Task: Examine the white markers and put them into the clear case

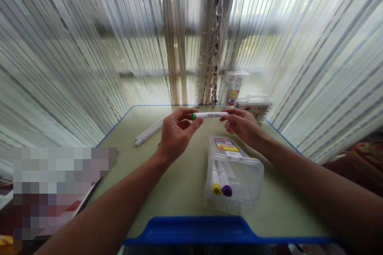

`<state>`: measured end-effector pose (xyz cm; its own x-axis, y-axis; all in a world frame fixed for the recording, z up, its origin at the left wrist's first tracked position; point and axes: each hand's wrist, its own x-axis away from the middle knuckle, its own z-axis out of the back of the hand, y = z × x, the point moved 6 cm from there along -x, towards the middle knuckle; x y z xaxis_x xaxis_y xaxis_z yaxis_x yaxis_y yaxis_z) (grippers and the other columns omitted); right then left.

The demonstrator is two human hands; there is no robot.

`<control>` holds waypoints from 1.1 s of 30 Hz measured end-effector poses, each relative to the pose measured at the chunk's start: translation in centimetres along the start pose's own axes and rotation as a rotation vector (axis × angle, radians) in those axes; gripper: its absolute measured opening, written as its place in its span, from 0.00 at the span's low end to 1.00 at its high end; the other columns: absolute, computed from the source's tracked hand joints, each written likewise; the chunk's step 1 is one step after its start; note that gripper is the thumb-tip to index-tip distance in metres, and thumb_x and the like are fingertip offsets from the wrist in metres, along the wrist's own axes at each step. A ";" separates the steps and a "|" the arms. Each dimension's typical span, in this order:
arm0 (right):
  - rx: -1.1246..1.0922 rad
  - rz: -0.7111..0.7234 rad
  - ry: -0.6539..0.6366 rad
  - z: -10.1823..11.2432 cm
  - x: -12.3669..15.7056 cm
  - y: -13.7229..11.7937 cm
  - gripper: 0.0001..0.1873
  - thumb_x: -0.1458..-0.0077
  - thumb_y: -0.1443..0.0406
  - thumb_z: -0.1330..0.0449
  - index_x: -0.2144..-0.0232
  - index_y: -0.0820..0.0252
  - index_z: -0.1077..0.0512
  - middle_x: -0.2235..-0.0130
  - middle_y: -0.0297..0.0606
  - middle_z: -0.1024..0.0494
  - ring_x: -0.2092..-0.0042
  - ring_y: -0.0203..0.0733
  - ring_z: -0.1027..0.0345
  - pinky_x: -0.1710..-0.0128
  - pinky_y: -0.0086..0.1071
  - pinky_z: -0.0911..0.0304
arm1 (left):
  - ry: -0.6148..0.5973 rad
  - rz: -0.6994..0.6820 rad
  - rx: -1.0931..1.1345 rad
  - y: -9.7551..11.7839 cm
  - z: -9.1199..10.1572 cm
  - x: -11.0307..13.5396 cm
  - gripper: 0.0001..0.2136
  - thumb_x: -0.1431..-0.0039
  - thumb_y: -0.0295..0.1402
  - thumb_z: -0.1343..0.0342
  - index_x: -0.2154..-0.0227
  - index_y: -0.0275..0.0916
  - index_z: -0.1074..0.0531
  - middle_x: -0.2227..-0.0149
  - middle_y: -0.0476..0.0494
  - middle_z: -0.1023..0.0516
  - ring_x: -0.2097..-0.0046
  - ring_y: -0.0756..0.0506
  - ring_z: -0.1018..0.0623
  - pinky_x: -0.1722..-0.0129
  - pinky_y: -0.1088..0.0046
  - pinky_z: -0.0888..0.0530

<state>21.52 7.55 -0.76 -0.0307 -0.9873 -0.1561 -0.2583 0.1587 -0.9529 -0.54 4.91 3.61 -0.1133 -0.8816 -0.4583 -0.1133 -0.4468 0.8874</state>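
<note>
A white marker with a green end (212, 115) is held level above the table between my two hands. My left hand (179, 131) pinches it near the green end, thumb below and fingers behind. At the other end, the fingertips of my right hand (241, 123) grip it. Below my right hand, a clear plastic case (248, 179) lies on its side with its open end toward me. Inside it are a yellow-ended marker (216, 188) and a purple-ended marker (226, 189). White markers (148, 133) lie on the table beyond my left hand, partly hidden by it.
The pale green table (179, 191) has a blue raised front edge (197, 227). At the back right stand an upright clear case (233, 89) and another clear box (254, 105). String curtains (134, 40) hang behind the table. A blurred-out area (54, 191) covers the left side.
</note>
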 end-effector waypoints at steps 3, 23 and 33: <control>0.004 -0.022 0.003 0.1 0.0 0.1 0.16 0.58 0.66 0.30 0.63 0.63 0.23 0.71 0.37 0.20 0.80 0.31 0.34 0.84 0.24 0.45 | -0.029 -0.005 0.004 0.1 -0.3 0.2 0.11 0.50 0.30 0.31 0.62 0.36 0.21 0.70 0.46 0.23 0.79 0.56 0.31 0.83 0.77 0.36; 0.014 0.178 0.047 -1.1 0.9 -2.4 0.17 0.61 0.64 0.25 0.67 0.62 0.23 0.76 0.30 0.25 0.81 0.30 0.37 0.84 0.26 0.46 | 0.070 0.147 -0.030 -3.4 1.6 -1.6 0.07 0.44 0.32 0.37 0.64 0.36 0.24 0.69 0.48 0.25 0.81 0.56 0.31 0.82 0.79 0.33; 0.200 0.346 -0.154 -5.4 4.3 -4.7 0.16 0.51 0.64 0.29 0.59 0.60 0.22 0.70 0.31 0.25 0.77 0.30 0.33 0.80 0.28 0.35 | 0.061 0.391 0.126 -5.1 1.4 -1.3 0.09 0.45 0.31 0.39 0.60 0.38 0.26 0.62 0.47 0.26 0.77 0.55 0.29 0.79 0.78 0.29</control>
<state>17.44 2.55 4.44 0.0662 -0.8647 -0.4978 -0.0658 0.4941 -0.8669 -1.17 8.55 -0.43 -0.1137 -0.9902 -0.0807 -0.1937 -0.0576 0.9794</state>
